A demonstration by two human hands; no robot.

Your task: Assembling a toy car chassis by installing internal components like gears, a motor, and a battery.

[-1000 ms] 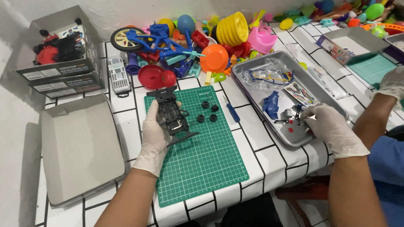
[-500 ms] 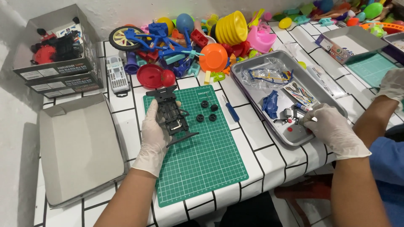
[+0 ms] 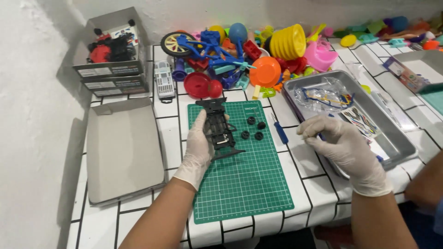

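My left hand (image 3: 199,148), in a white glove, grips a black toy car chassis (image 3: 218,128) from its left side and holds it on a green cutting mat (image 3: 244,189). Several small black wheels (image 3: 254,128) lie on the mat just right of the chassis. My gloved right hand (image 3: 345,148) hovers over the near left corner of a metal tray (image 3: 402,151). Its fingertips are pinched together, and I cannot make out anything between them. A blue screwdriver (image 3: 279,131) lies at the mat's right edge, between my two hands.
The tray holds a plastic bag (image 3: 323,94) and a sticker sheet (image 3: 362,121). A grey box lid (image 3: 124,152) lies at left, an open box of parts (image 3: 110,50) behind it. Colourful plastic toys (image 3: 258,50) crowd the back. Another person's arm (image 3: 422,186) is at far right.
My right hand has drawn back out of the tray toward its near left corner, fingers now pinched. My left hand still holds the chassis on the mat.
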